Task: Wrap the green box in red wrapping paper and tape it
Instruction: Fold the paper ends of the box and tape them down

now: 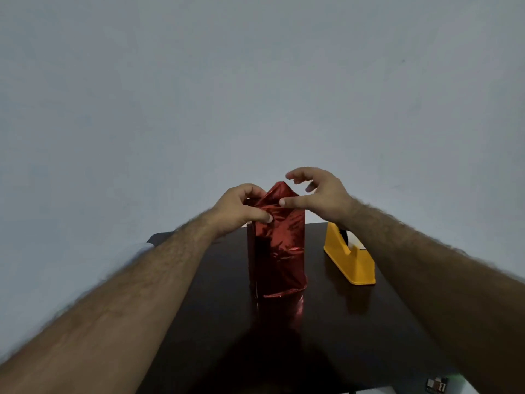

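A tall box stands upright on the dark table, fully covered in shiny red wrapping paper (279, 251); no green shows. My left hand (241, 207) grips the paper at the upper left of the box, thumb pressed on the front fold. My right hand (315, 194) is at the top right, its thumb touching a folded flap, its fingers spread loosely above the pointed paper tip. A yellow tape dispenser (348, 257) sits on the table to the right of the box, partly behind my right forearm.
The dark glossy table (355, 322) reflects the box. A plain pale wall lies behind it. A small object (437, 384) lies on the floor at the lower right.
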Demonstrator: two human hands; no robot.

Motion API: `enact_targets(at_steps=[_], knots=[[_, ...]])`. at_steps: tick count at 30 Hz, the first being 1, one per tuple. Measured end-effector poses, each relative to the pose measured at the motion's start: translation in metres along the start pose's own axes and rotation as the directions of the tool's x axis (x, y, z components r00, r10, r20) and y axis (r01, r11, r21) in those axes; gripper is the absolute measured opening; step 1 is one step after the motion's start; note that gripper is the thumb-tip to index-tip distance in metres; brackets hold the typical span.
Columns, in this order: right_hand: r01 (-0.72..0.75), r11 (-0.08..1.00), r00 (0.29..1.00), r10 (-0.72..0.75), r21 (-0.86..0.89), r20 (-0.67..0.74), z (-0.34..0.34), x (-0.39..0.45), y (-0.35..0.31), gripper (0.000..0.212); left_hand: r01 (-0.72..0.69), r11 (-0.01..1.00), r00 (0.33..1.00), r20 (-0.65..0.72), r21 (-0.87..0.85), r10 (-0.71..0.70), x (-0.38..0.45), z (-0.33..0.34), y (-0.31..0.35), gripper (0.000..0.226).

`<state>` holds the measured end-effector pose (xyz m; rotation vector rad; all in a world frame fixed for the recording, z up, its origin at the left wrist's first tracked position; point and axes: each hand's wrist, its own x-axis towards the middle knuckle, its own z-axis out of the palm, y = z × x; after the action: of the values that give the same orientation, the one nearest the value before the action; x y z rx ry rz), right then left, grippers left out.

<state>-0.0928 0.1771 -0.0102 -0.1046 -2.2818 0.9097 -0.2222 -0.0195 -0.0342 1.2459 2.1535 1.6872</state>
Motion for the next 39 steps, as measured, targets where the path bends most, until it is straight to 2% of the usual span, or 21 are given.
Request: enact_targets(at_steps=[4,7,9,11,13,15,17,21,24,29,33,39], knots=[[-0.061,0.989,0.968,0.027,0.133,0.248,0.004,0.037,-0.003,0.018,-0.004,0.994,0.991,0.132,-0.106,0.018,0.021,-0.01,-0.016,0.051],[-0.166,0.986,0.897,0.138,0.031,0.419,0.0,0.061,-0.009,0.02,0.026,0.974,0.984,0.176,-0.224,0.014,0.037,-0.013,-0.021,0.045],[-0.214,0.977,0.847,0.188,-0.005,0.496,0.0,0.069,-0.012,0.016,0.033,0.96,0.988,0.156,-0.279,0.012,0.044,-0.012,-0.023,0.027],[-0.227,0.974,0.828,0.194,-0.002,0.526,0.002,0.074,-0.013,0.022,0.0,0.95,0.991,0.126,-0.311,0.042,0.049,-0.011,-0.025,0.01],[-0.224,0.975,0.816,0.18,0.013,0.549,0.006,0.079,-0.013,0.037,-0.027,0.936,0.991,0.11,-0.35,0.07,0.053,-0.011,-0.027,0.001],[-0.206,0.979,0.795,0.165,0.003,0.583,0.006,0.082,-0.012,0.047,-0.037,0.921,0.988,0.121,-0.388,0.091,0.055,-0.009,-0.029,0.018],[-0.2,0.98,0.787,0.163,-0.004,0.595,0.006,0.083,-0.009,0.045,-0.017,0.916,0.989,0.126,-0.4,0.073,0.057,-0.009,-0.028,0.022],[-0.217,0.976,0.798,0.16,0.028,0.581,0.006,0.083,-0.004,0.044,-0.006,0.936,0.994,0.1,-0.352,0.044,0.059,-0.01,-0.021,0.004],[-0.216,0.975,0.821,0.157,0.043,0.549,0.006,0.082,-0.004,0.045,-0.005,0.953,0.995,0.09,-0.304,0.034,0.056,-0.011,-0.014,0.011],[-0.21,0.975,0.872,0.153,0.075,0.465,0.013,0.078,-0.007,0.042,0.014,0.964,0.999,-0.026,-0.265,-0.021,0.054,-0.016,-0.005,0.007],[-0.238,0.962,0.886,0.159,0.134,0.435,0.015,0.077,-0.002,0.045,0.063,0.972,0.994,-0.068,-0.228,-0.081,0.052,-0.011,-0.004,0.006],[-0.305,0.929,0.866,0.178,0.212,0.467,0.008,0.079,0.006,0.011,0.082,0.961,0.983,-0.135,-0.263,-0.121,0.053,-0.003,-0.002,0.013]])
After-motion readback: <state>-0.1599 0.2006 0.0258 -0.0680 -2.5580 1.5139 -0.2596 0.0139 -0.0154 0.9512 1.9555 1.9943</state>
